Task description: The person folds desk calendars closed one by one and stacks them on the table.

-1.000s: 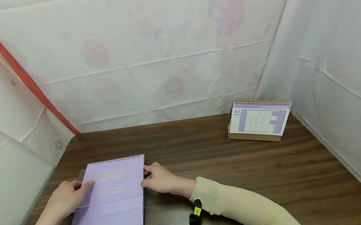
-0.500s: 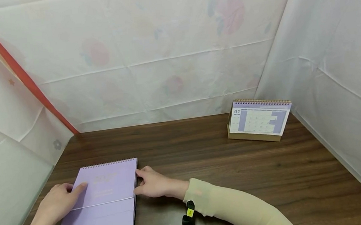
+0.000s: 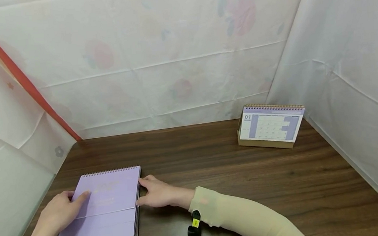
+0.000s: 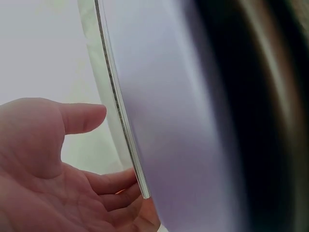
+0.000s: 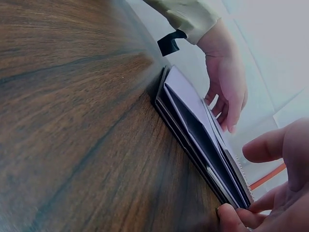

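Observation:
A purple spiral-bound desk calendar (image 3: 107, 198) lies folded flat at the table's left front, gold lettering on its cover. Dark-edged layers (image 5: 178, 130) show beneath the cover in the right wrist view, with gaps between them. My left hand (image 3: 58, 213) is at its left edge; the fingers touch the edge while the thumb, in the left wrist view, stands apart from the cover (image 4: 145, 111). On the opposite side, my right hand (image 3: 158, 192) touches the right edge with its fingers. Its thumb (image 5: 263, 147) is raised clear in the right wrist view.
Another desk calendar (image 3: 269, 124) stands upright at the back right, showing a page marked 01. White patterned cloth (image 3: 177, 59) hangs behind and at both sides of the brown wooden table (image 3: 212, 160). A black device (image 3: 194, 227) is strapped near my right cuff.
The purple calendar has slid left across the table, with both hands moving left alongside it. The upright calendar has stayed where it was.

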{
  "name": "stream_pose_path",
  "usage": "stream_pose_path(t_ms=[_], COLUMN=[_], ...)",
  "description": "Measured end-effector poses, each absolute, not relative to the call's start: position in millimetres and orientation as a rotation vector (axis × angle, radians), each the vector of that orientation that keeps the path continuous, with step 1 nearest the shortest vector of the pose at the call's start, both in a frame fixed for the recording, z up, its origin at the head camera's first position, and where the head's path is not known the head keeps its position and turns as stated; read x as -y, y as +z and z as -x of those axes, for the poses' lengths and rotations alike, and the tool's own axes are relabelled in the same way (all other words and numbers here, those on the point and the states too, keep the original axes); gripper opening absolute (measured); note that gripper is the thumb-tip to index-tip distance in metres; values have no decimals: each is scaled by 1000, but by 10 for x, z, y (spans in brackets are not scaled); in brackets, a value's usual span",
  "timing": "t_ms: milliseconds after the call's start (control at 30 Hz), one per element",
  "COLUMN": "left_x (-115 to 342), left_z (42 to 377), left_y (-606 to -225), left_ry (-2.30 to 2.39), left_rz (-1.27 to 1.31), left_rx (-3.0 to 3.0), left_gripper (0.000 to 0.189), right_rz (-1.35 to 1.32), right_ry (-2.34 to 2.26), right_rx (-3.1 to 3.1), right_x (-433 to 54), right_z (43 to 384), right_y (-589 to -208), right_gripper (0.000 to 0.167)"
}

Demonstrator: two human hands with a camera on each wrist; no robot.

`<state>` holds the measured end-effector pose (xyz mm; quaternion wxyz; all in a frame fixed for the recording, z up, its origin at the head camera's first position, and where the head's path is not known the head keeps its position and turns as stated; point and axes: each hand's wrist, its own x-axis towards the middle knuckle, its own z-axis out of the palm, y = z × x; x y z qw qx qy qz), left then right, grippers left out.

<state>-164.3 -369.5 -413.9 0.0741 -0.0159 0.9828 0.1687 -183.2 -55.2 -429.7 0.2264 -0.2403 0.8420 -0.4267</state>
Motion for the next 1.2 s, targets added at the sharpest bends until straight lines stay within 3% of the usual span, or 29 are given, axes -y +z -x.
stream_pose_path(t_ms=[333, 667, 867, 1200], left_x=[3626, 3161, 2745, 2032], left_z=[1613, 1650, 1745, 2057], left_y=[-4120, -4039, -3964, -3828], left_ry=[523, 641, 763, 956], left_rz=[52, -139, -305, -526], left_rx=[-3063, -3154, -3109, -2936], left_gripper=[80, 41, 27, 27], right_rz=[637, 775, 820, 757], right_ry=[-1249, -1363, -1366, -1314], right_rx=[-2356, -2317, -2375, -2582], right_x=[477, 174, -97, -866], right_z=[1818, 1866, 1915, 2030], right_y=[-4281, -4184, -4146, -4059], right_gripper=[66, 18, 16, 18])
